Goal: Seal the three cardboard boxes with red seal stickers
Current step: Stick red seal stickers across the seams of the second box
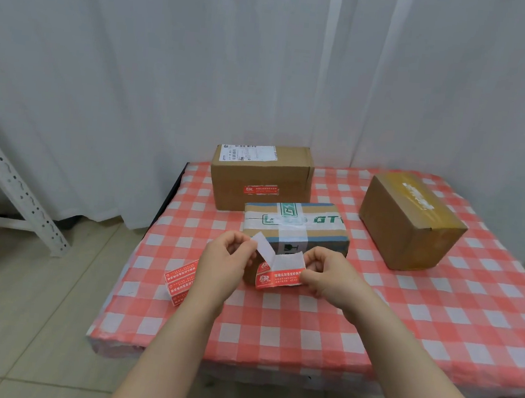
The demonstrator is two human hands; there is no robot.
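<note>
Stickers (178, 282) lie half hidden behind the left hand (226, 259) pinching backing paper (262, 247).

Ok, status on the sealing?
Left hand pinching backing strip, right hand holding red sticker. Back box stickered. Nothing blocking middle box.

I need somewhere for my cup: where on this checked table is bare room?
The near right of the tablecloth, in front of the right box, is bare. Crowded: the centre, where the left hand and right hand peel a red sticker before the taped box, with the sticker strip on the left.
</note>
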